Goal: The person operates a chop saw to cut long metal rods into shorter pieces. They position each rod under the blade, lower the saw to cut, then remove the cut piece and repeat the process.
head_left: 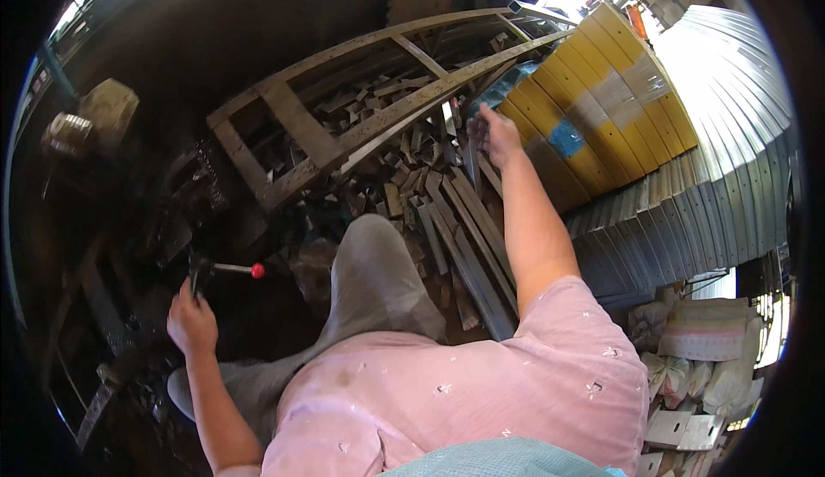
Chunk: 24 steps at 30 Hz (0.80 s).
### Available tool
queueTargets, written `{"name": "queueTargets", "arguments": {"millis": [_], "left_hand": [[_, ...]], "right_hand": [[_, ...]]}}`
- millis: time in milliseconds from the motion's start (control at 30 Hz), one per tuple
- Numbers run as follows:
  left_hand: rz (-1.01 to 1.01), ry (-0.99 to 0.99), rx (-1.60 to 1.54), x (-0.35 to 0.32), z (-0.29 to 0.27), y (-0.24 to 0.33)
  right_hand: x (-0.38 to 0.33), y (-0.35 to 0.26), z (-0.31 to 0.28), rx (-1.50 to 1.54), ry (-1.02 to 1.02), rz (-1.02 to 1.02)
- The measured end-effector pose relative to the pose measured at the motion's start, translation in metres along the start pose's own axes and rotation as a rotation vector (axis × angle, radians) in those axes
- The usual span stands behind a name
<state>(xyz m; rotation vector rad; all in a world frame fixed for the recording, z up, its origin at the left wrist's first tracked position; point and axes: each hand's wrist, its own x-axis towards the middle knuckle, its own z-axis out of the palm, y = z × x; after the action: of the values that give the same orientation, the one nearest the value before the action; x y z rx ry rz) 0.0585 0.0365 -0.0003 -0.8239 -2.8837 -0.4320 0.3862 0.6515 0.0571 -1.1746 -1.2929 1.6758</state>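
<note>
At the lower left, my left hand [192, 321] is closed around a dark part of a machine, just below a lever [232, 267] with a red ball knob [258, 271]. The exact shape of what it grips is lost in shadow. My right arm reaches forward and to the right. My right hand [497, 136] has its fingers stretched and looks blackened; nothing shows clearly in it. It hovers above loose metal offcuts [421, 146], close to a stack of yellow panels [584, 90].
A rusty metal frame [301, 125] lies across the scrap pile ahead. Long metal bars [468, 228] lie beside my knee. Grey corrugated sheets [687, 210] are stacked at the right, with sacks [700, 339] behind. Dark greasy machinery [112, 245] fills the left side.
</note>
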Motion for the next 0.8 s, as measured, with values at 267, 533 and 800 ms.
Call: {"name": "queueTargets", "arguments": {"millis": [267,533,800], "left_hand": [[-0.272,-0.111,-0.236,0.008,-0.005,0.009],[-0.333,-0.148,-0.196,-0.01,0.027,-0.056],[-0.514,-0.248,-0.331,-0.008,0.003,-0.039]], "right_hand": [[0.206,-0.097,-0.004,0.217,0.101,0.032],[0.318,-0.162,-0.002,0.305,0.367,-0.064],[0.396,-0.203,-0.026,0.318,0.463,-0.108]]}}
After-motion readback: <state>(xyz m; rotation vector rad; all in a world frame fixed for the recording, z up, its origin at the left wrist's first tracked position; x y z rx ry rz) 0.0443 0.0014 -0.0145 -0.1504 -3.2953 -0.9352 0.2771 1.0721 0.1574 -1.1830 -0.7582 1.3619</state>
